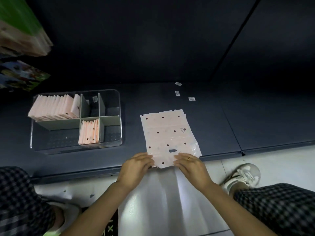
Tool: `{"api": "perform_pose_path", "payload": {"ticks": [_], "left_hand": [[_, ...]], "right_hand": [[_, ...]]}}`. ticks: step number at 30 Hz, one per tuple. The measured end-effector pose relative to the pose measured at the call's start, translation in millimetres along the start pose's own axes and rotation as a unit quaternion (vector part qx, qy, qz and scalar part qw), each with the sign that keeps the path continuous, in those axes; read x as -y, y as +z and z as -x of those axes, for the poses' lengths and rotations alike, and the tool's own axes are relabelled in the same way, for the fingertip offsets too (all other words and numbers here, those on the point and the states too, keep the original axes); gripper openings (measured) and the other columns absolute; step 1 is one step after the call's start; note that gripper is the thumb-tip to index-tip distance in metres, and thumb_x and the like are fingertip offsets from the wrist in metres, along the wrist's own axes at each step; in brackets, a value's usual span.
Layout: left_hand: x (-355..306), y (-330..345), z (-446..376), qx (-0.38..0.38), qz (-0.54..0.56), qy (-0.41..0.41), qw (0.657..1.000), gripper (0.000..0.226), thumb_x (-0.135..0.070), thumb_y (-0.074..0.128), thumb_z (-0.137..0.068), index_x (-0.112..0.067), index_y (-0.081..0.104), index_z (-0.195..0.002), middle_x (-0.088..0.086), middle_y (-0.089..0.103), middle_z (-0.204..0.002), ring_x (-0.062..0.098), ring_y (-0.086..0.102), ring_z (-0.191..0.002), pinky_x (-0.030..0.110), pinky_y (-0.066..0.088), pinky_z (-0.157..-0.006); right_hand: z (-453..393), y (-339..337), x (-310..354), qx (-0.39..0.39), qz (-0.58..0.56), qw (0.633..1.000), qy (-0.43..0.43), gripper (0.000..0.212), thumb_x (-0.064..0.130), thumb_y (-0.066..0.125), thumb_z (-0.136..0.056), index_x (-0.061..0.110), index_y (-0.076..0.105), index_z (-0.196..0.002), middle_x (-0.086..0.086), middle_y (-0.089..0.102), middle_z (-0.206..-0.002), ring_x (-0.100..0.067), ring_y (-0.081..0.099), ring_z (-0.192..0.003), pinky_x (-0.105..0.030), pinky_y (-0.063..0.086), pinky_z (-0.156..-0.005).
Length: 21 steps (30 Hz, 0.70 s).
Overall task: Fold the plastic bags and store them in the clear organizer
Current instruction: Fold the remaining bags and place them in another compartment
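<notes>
While my left hand (136, 165) and right hand (189, 163) pinch the dotted plastic bag's (167, 132) near edge, the clear organizer (76, 120) sits left.

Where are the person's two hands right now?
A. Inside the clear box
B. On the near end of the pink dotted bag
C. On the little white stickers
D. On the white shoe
B: the left hand and right hand both rest on the near end of the flat pink plastic bag with dark dots.
</notes>
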<state>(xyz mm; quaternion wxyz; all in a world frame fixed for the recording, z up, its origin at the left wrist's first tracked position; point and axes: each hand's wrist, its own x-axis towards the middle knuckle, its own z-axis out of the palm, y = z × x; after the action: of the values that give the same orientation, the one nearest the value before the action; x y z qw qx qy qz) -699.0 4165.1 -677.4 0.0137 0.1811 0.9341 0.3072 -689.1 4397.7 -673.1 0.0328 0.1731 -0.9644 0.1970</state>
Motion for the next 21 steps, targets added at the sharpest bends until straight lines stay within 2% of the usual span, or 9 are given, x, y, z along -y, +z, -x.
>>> {"api": "perform_pose_path", "payload": {"ticks": [2,4,6,7,9,11,14,17,21], "left_hand": [[2.4,-2.6,-2.0,-0.008,0.053,-0.063,0.997,0.014,-0.022,0.058,-0.093,-0.022,0.071,-0.097,-0.010,0.071,-0.102,0.010,0.062,-0.101,0.019,0.045,-0.083],[-0.1,-9.2,-7.2,-0.038,0.118,-0.112,0.986,0.012,-0.026,0.052,-0.096,-0.025,0.064,-0.092,-0.013,0.067,-0.078,0.011,0.061,-0.073,0.029,0.047,-0.068],[-7.0,-17.6,-16.1,-0.080,0.176,-0.126,0.973,0.011,-0.027,0.051,-0.096,-0.026,0.058,-0.088,-0.009,0.060,-0.065,0.011,0.051,-0.055,0.030,0.042,-0.058],[-10.2,-21.6,-20.8,-0.099,0.205,-0.132,0.965,0.009,-0.028,0.051,-0.096,-0.026,0.058,-0.091,-0.010,0.062,-0.068,0.011,0.054,-0.058,0.030,0.044,-0.060],[-15.4,-26.2,-28.8,-0.134,0.238,-0.137,0.952,0.015,-0.031,0.050,-0.095,-0.025,0.058,-0.105,-0.013,0.068,-0.093,0.007,0.064,-0.086,0.028,0.050,-0.074],[-18.0,-27.0,-32.9,-0.161,0.216,-0.132,0.954,0.027,-0.034,0.048,-0.095,-0.028,0.053,-0.120,-0.017,0.060,-0.119,0.001,0.054,-0.110,0.020,0.045,-0.087],[-16.7,-22.5,-35.0,-0.163,0.131,-0.105,0.972,0.036,-0.029,0.048,-0.096,-0.027,0.047,-0.132,-0.020,0.045,-0.135,-0.007,0.036,-0.123,0.015,0.033,-0.097],[-7.5,-6.5,-33.0,-0.070,0.048,-0.040,0.996,0.040,-0.024,0.050,-0.096,-0.018,0.047,-0.136,-0.006,0.039,-0.147,0.006,0.031,-0.136,0.028,0.022,-0.114],[4.9,15.7,-26.2,0.043,-0.087,-0.005,0.995,0.058,-0.044,0.036,-0.097,-0.013,0.031,-0.146,-0.001,0.019,-0.155,0.019,0.017,-0.144,0.034,0.000,-0.119]], "right_hand": [[-12.3,-13.0,0.5,0.072,-0.072,0.993,0.064,0.005,0.016,0.069,-0.085,0.017,0.073,-0.087,0.008,0.073,-0.090,-0.014,0.066,-0.090,-0.021,0.048,-0.079],[-28.0,-28.0,-0.7,0.155,-0.170,0.964,0.130,0.011,0.018,0.060,-0.091,0.019,0.071,-0.087,0.011,0.070,-0.088,-0.009,0.063,-0.087,-0.020,0.047,-0.081],[-47.8,-46.4,-0.2,0.169,-0.221,0.950,0.143,0.011,0.020,0.062,-0.089,0.024,0.070,-0.082,0.013,0.069,-0.081,-0.002,0.061,-0.080,-0.015,0.046,-0.077],[-59.1,-55.1,0.2,0.163,-0.223,0.951,0.139,0.012,0.020,0.063,-0.088,0.026,0.070,-0.081,0.013,0.069,-0.080,-0.001,0.061,-0.078,-0.014,0.046,-0.075],[-82.5,-68.2,-0.8,0.149,-0.190,0.963,0.122,0.012,0.021,0.062,-0.088,0.027,0.069,-0.081,0.012,0.069,-0.082,-0.004,0.061,-0.081,-0.020,0.047,-0.075],[-106.7,-72.6,-5.0,0.132,-0.142,0.974,0.114,0.012,0.021,0.059,-0.090,0.023,0.069,-0.084,0.009,0.070,-0.085,-0.011,0.061,-0.086,-0.028,0.048,-0.078],[-138.5,-63.6,-14.2,0.133,-0.085,0.979,0.130,0.014,0.020,0.056,-0.090,0.019,0.069,-0.086,0.006,0.069,-0.089,-0.016,0.060,-0.090,-0.033,0.050,-0.077],[-158.3,-41.6,-24.9,0.158,-0.053,0.973,0.160,0.015,0.019,0.055,-0.091,0.017,0.069,-0.090,0.004,0.069,-0.094,-0.019,0.060,-0.094,-0.032,0.049,-0.078],[-163.8,-19.3,-29.9,0.160,0.080,0.971,0.157,0.025,0.026,0.048,-0.095,0.019,0.062,-0.114,-0.002,0.063,-0.116,-0.025,0.050,-0.113,-0.035,0.040,-0.092]]}}
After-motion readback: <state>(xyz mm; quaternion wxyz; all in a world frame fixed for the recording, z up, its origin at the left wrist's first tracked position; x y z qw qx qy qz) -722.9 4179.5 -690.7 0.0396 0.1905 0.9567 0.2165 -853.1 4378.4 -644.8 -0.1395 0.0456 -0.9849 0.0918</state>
